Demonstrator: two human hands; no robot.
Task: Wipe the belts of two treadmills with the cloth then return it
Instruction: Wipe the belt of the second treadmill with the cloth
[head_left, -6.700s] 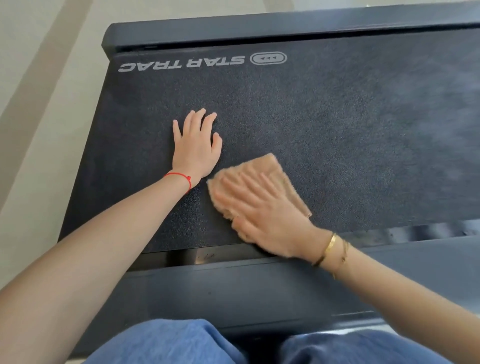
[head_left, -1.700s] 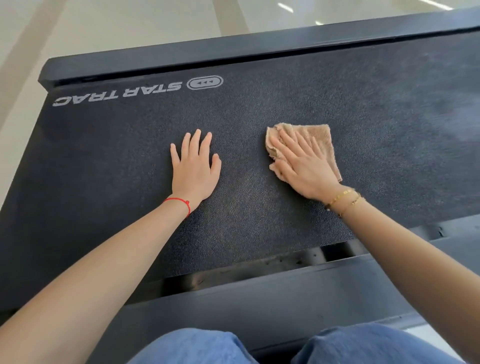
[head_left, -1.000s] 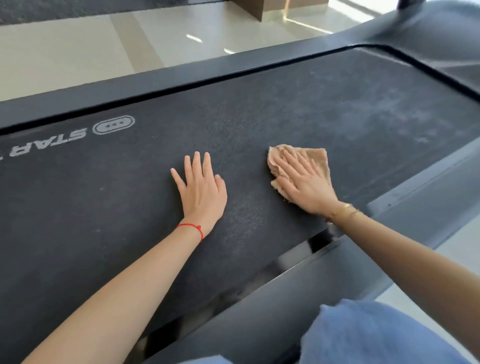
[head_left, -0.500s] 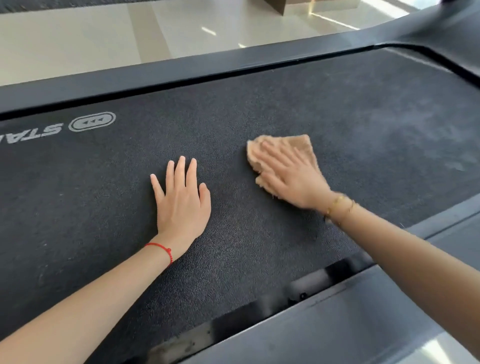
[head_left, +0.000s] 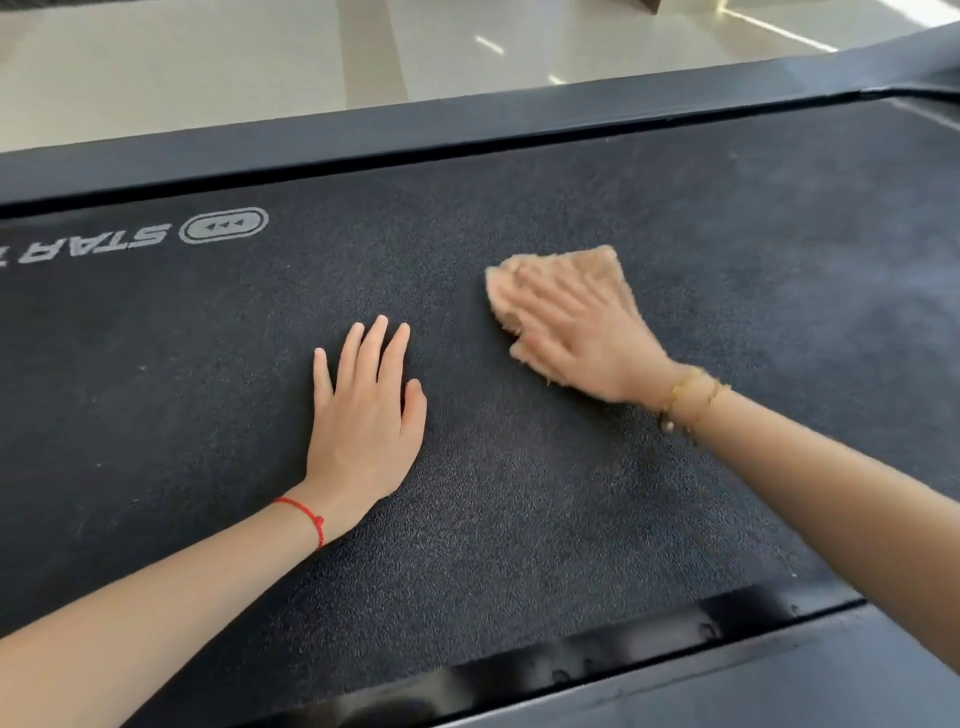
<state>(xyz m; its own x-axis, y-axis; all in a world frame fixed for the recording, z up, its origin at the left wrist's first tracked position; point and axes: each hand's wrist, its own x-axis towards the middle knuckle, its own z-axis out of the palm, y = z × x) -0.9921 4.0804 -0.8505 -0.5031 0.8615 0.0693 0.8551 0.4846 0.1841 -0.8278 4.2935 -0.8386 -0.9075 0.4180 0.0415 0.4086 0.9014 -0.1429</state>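
Head view: dark textured treadmill belt, glossy beige floor beyond.

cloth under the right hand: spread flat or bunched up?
Mostly flat, likely folded. The cloth lies against the belt under the right hand's straight fingers; motion blur hides any layers.
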